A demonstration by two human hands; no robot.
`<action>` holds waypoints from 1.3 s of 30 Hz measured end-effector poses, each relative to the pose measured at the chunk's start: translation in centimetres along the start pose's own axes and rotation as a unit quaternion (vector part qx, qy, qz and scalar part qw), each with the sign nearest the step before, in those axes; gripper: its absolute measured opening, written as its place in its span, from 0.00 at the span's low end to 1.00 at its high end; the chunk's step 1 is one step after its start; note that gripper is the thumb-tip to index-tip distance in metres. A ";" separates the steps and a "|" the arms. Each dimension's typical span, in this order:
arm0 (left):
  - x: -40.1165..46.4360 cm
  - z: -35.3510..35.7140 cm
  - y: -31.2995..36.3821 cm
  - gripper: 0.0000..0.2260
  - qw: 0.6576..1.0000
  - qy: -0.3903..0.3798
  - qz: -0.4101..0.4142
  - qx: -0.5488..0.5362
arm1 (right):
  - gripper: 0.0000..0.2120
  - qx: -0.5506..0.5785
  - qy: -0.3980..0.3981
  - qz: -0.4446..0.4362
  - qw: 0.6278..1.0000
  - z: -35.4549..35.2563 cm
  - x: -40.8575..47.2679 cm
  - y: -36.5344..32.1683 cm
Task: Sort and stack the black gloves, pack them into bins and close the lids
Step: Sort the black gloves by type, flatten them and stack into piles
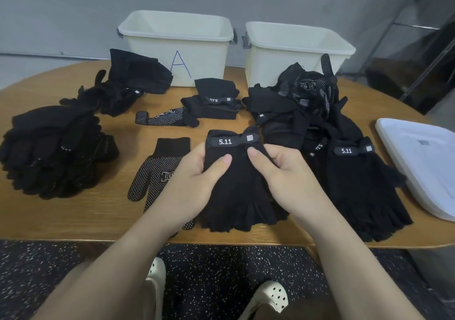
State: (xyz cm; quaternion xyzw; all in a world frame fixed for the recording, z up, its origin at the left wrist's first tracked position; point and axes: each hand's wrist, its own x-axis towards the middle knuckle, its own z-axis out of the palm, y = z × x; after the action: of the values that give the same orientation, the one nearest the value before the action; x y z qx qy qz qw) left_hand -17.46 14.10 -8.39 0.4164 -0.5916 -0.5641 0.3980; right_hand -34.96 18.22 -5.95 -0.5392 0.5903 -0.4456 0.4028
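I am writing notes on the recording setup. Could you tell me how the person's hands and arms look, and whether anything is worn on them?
Both the left hand and the right hand are bare: no gloves, rings, watch or bracelet. The forearms are uncovered as far as the picture shows, with no sleeve in view. The visible thumbnails are short and unpainted.

Only 1 view was given, from a wide-angle camera worn on the person's head. It looked forward and steeply down over the tabletop (pixel 103 218), close above it, taking in the far wall (pixel 73 4), the floor (pixel 216 282) and the person's shoes (pixel 273 295).
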 end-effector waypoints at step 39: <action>0.3 2.6 -0.3 0.11 0.985 0.026 -0.008 0.171 | 0.20 -0.243 0.141 -0.085 0.956 -3.2 1.9 2.6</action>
State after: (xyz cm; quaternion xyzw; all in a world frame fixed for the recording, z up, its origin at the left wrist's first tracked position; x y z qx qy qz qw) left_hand -19.97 14.67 -8.80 0.4979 -0.6656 -0.4465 0.3312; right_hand -38.88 16.63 -7.52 -0.6011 0.6832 -0.3928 0.1329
